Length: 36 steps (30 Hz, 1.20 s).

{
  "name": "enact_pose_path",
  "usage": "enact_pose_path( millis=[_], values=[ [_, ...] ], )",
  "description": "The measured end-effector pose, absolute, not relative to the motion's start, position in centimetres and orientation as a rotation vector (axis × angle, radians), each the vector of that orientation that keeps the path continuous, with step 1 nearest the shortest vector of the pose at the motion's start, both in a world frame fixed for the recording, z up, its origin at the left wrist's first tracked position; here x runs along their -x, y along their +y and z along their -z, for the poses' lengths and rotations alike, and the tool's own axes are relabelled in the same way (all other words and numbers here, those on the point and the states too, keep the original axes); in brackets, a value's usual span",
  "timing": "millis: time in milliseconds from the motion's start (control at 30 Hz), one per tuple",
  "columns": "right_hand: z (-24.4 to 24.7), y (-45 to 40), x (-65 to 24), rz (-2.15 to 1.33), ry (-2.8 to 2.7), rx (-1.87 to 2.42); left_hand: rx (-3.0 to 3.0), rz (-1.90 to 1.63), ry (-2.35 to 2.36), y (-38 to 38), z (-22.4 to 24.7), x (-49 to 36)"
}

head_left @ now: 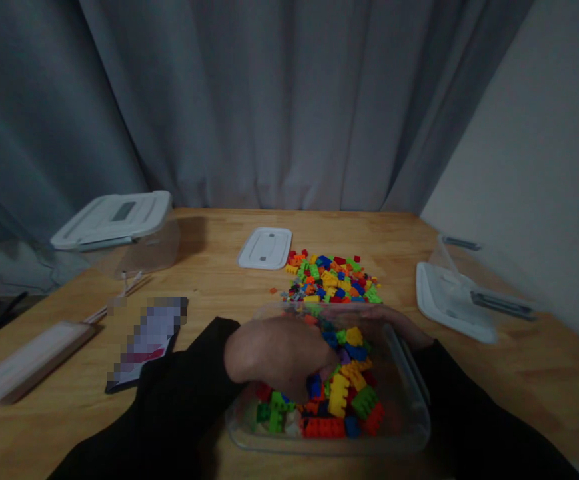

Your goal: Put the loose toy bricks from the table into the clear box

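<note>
A clear plastic box (pixel 364 445) stands at the table's near edge with colourful toy building bricks (pixel 339 395) inside. My left hand (pixel 285 353) reaches over its left side, down among the bricks. Its fingers are blurred and partly hidden there, so I cannot see what they grasp. Around the far right corner of the box curls my right hand (pixel 403 325), holding it from outside. Just beyond the box lies a loose pile of mixed building bricks (pixel 336 277) on the table.
A white lid (pixel 266 248) lies left of the pile. At far left is a lidded box (pixel 119 217), with a phone (pixel 152 340) and a pale power strip (pixel 34 360) nearer. A clear box (pixel 462 263) sits on a white lid (pixel 426 293) at right.
</note>
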State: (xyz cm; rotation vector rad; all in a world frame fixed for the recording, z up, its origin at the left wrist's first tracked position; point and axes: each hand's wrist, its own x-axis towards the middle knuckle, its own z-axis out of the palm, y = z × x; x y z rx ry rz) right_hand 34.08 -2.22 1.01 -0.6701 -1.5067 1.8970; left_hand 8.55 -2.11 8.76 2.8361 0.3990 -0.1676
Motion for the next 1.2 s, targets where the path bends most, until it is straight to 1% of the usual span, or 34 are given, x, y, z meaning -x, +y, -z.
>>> enact_pose_path(
  millis=[100, 200, 467, 833, 1200],
  values=[
    [-0.8, -2.1, -34.2, -1.896, -1.517, 0.666, -2.796, 0.417, 0.455, -2.3, -9.3, -9.0],
    [-0.6, -2.0, -34.1, -1.899, -1.501, 0.662, -2.797, 0.531, 0.454, -2.3, -9.5, -9.3],
    [-1.3, -2.3, -34.2, -1.913, -1.525, 0.683, -2.829, 0.549, 0.441, -2.4, -9.0, -9.6],
    [-0.6, -1.8, -34.0, -1.964, -1.474, 0.69, -2.866, 0.511, 0.393, -2.6, -8.7, -9.7],
    [-1.0, -2.1, -34.1, -1.945, -1.507, 0.651, -2.862, 0.69, 0.403, -2.8, -9.7, -10.2]
  ],
)
